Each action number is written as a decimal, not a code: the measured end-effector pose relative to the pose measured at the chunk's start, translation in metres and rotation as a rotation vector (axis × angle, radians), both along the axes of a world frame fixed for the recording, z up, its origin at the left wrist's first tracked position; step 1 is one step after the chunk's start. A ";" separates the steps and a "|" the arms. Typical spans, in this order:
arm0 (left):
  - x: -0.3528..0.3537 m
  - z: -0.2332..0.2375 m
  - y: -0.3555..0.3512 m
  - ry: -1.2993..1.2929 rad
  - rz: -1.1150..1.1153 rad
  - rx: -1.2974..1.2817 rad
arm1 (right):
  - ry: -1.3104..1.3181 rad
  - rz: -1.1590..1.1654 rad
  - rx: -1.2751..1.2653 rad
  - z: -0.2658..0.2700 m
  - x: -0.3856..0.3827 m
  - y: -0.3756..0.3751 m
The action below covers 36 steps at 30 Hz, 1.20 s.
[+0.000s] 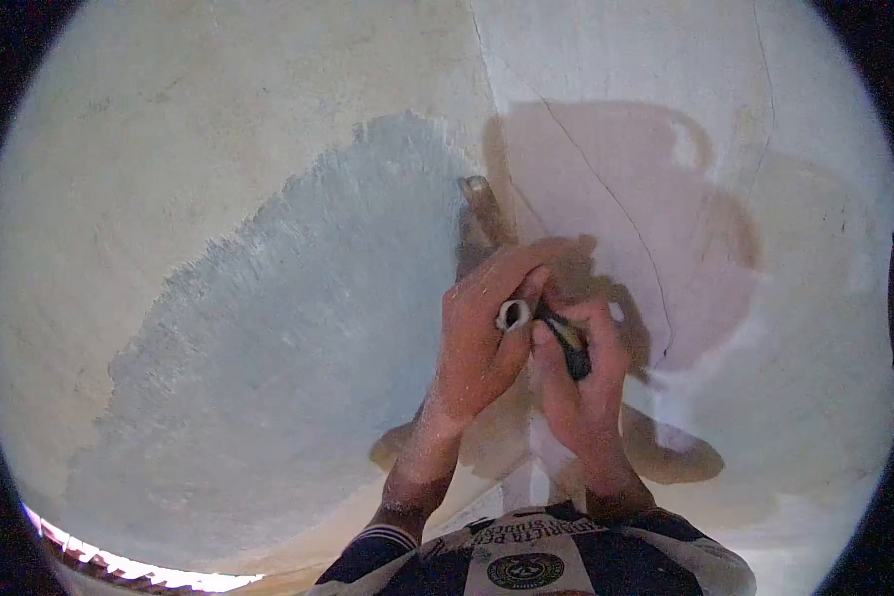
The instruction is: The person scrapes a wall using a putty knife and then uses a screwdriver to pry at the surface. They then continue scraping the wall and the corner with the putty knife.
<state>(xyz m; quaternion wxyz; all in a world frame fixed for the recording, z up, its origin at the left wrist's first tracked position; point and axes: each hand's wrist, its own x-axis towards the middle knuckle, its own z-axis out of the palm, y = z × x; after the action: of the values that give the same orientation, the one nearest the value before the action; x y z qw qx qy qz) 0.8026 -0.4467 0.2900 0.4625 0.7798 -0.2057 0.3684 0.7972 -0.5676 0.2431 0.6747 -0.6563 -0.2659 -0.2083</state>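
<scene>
My left hand [477, 333] is closed round a pale tube [513, 316], whose hollow end faces me. Just right of it, my right hand [591, 368] is wrapped round a dark handle-like object [570, 348] with a yellowish-green streak; its kind I cannot make out. The two hands are close together in front of the wall. Above them, a brownish, narrow piece [483, 209] shows against the wall near the corner line; whether it joins the tube is hidden by my fingers.
A blue-grey coated patch [288, 328] with a ragged edge covers much of the left wall surface [169, 149]. Thin cracks run down the paler right surface [815, 99]. Shadows of my arms and head fall there. A bright gap [139, 568] shows at lower left.
</scene>
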 end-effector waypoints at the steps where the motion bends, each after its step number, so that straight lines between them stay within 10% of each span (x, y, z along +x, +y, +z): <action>1: 0.009 0.001 0.002 -0.050 0.026 0.009 | -0.038 0.000 0.014 -0.002 0.003 0.004; 36: 0.021 0.012 -0.007 -0.070 0.110 0.019 | 0.173 0.156 0.156 0.009 0.022 0.000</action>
<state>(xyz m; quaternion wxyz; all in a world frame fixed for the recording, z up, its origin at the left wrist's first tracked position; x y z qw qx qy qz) 0.8240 -0.4540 0.3022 0.4267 0.7810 -0.1821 0.4181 0.8194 -0.5675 0.2522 0.7583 -0.5946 -0.2400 -0.1177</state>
